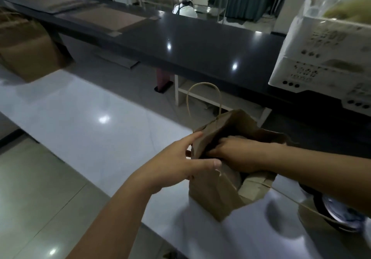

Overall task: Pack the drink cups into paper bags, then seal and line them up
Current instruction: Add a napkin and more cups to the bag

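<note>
Hands meet at the paper bag (212, 194): our left hand (176, 170) pinches its rim, our right hand (236, 154) reaches inside, grip unseen. Packing step, we judge; next, seal the top.

Paper bags: two, the centre bag (210, 194) and the upper-left bag (30, 52).
Hands: two, the left hand (176, 170) and the right hand (239, 154).
White crates (321, 44): two, stacked at the right edge.

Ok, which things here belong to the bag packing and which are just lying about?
In the job: paper bag, left hand pinching its rim, right hand at its mouth, standing bags far left.
Lying about: white crates, dark counter, dark round object under the right arm.
</note>
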